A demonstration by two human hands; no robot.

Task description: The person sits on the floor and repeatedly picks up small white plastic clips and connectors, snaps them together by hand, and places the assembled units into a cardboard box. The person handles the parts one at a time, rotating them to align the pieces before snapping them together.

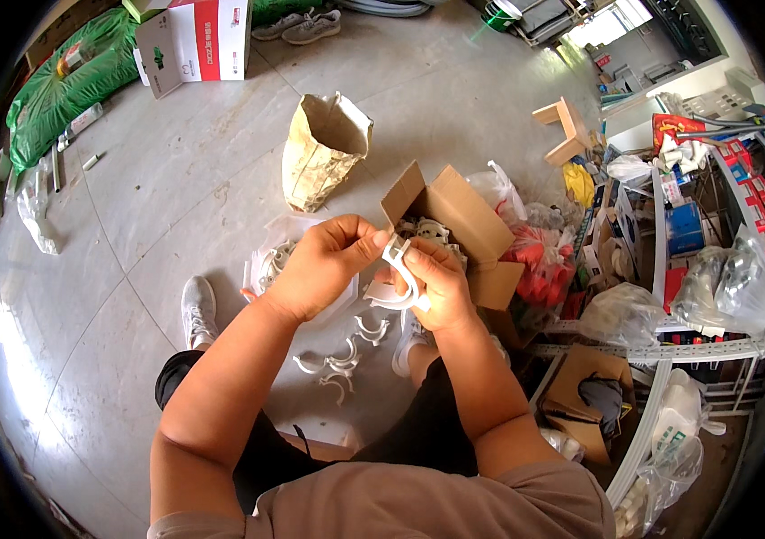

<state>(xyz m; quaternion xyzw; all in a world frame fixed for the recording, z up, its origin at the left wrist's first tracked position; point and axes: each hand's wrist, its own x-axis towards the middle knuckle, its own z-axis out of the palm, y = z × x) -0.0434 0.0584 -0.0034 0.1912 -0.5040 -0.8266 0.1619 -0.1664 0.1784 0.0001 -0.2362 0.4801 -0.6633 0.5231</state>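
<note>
Between my two hands is a white plastic pipe clip (pixel 410 289) with a curved, open shape. My left hand (pixel 318 268) pinches its upper end between thumb and fingers. The clip's side is gripped by my right hand (pixel 442 280), thumb on top; some fingers are hidden behind it. Several similar loose clips (pixel 343 361) lie on the floor below, between my feet. More clips fill a translucent container (pixel 333 304) beside my left forearm, partly covered by it. An open cardboard box (pixel 467 212) just beyond my right hand also holds white clips.
A crumpled paper sack (pixel 312 162) stands open ahead. Cluttered metal shelving (pixel 715 349) with bags and boxes runs along the right. A small wooden stool (pixel 565 131) is at the far right. Green sacks (pixel 64 85) and a white-and-red carton (pixel 207 40) are at the far left.
</note>
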